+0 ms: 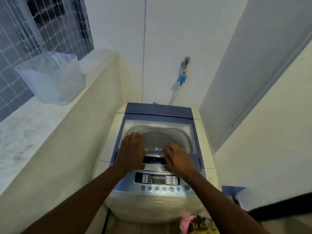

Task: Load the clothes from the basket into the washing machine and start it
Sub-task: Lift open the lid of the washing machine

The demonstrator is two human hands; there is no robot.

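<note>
A top-loading washing machine (pixel 157 198) stands in a narrow alcove, its blue-framed glass lid (pixel 168 130) lying flat and shut. My left hand (pixel 130 152) rests palm-down on the lid's front left, fingers spread. On the lid's front right, beside the recessed handle (pixel 154 159), lies my right hand (pixel 177 159). Neither hand holds anything. The control panel (pixel 157 179) with a row of round buttons sits just below my wrists. Pink and yellow clothes (pixel 197 224) show at the bottom edge, in front of the machine; the basket itself is hidden.
A low cream wall with a marble ledge (pixel 25 132) runs along the left, carrying a translucent plastic bin (pixel 52 78). A tap with a blue hose fitting (pixel 183 76) is on the back wall. The right wall stands close, with a blue box (pixel 234 191) beside the machine.
</note>
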